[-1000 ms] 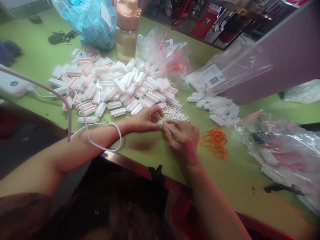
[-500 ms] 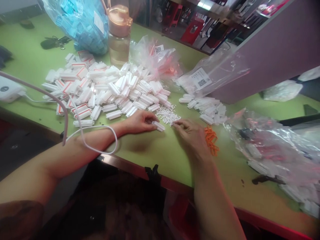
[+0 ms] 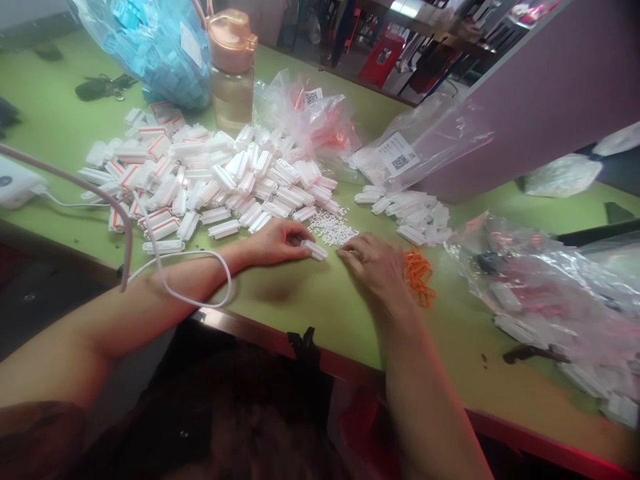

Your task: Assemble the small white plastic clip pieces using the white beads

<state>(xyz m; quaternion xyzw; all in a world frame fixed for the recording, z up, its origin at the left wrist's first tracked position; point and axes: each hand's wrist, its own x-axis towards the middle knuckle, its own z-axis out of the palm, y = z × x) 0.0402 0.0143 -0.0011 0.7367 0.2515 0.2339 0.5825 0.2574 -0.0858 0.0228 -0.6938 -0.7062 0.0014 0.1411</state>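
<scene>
Between the fingertips of my left hand [image 3: 285, 240] is a small white oblong plastic housing [image 3: 315, 250], held just above the green table [image 3: 270, 293]. My right hand [image 3: 370, 260] is beside it, thumb and fingertips drawn together at the near edge of a pile of tiny white pins [image 3: 334, 227]; whatever they pinch is too small to make out. Orange plastic strips [image 3: 419, 277] lie to the right of that hand. Behind my left hand spreads a large heap of white plastic housings [image 3: 200, 173], some with an orange strip. A smaller group of translucent white pieces [image 3: 415, 217] sits farther right.
A bottle with a copper-coloured lid [image 3: 233, 73] stands behind the heap, beside a bag of blue parts [image 3: 165, 60]. Clear bags [image 3: 545, 280] lie at right. A white cable [image 3: 227, 280] loops over my left forearm. A grey partition [image 3: 540, 107] rises at the back right.
My right hand has shifted slightly left, closer to the housing in my left hand. The left hand keeps its hold. The whole view has moved a little.
</scene>
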